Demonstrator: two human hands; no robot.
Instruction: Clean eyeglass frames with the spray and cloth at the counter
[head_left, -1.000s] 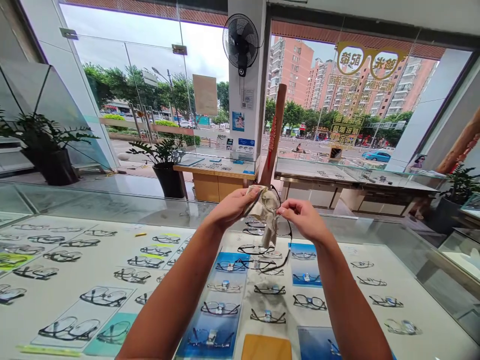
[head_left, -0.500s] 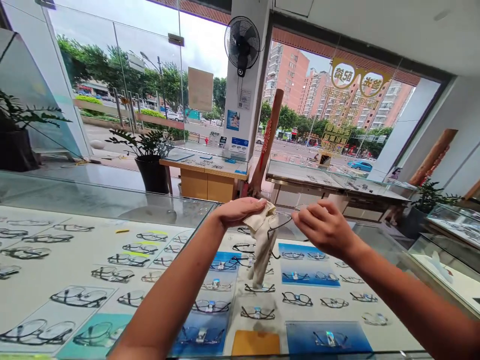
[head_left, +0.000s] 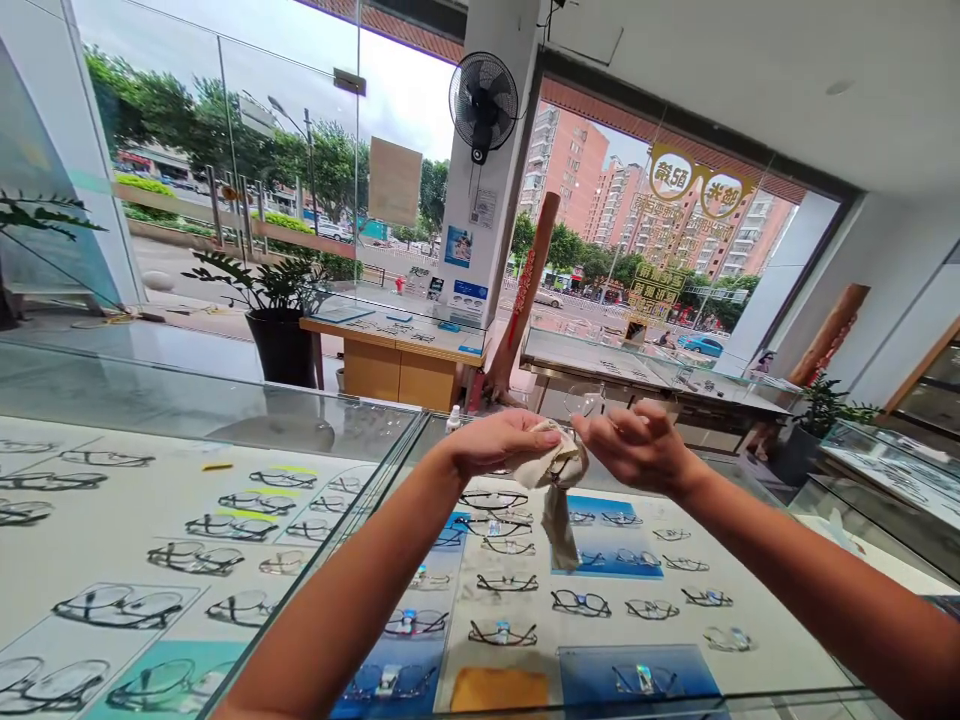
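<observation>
My left hand (head_left: 499, 443) is closed on a beige cleaning cloth (head_left: 556, 485), which hangs down below it. My right hand (head_left: 637, 447) sits just to the right, its fingers pinched on a pair of thin-framed glasses (head_left: 586, 402); one clear lens shows above the fingers and the cloth wraps the other part. Both hands hover above a glass display counter (head_left: 225, 410) filled with rows of spectacle frames (head_left: 502, 632).
More glass counters (head_left: 660, 370) stand behind and to the right. A wooden-fronted counter (head_left: 397, 375), a potted plant (head_left: 274, 315) and a wall fan (head_left: 484, 100) on a pillar lie ahead. Large windows face the street.
The view has swung to the right and both hands have lowered. The cloth is now bunched closer round the glasses, and my hands have come nearer to each other.
</observation>
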